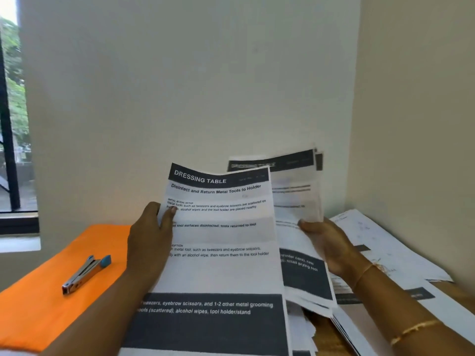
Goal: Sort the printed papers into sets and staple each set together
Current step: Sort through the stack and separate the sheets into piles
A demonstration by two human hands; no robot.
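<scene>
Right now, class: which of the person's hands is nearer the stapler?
Left. The left hand grips a sheet just right of the stapler; the right hand is farther right.

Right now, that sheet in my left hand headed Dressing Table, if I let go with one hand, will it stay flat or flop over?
Probably flop. The Dressing Table sheet already bows along its top edge though the left hand pinches its side. It looks like a single thin page, so likely light and easily creased. The stapler beside it appears far stiffer.

An orange-covered table carries a stapler near its left edge; loose printed papers spread over its right side, toward the far-right corner
</scene>
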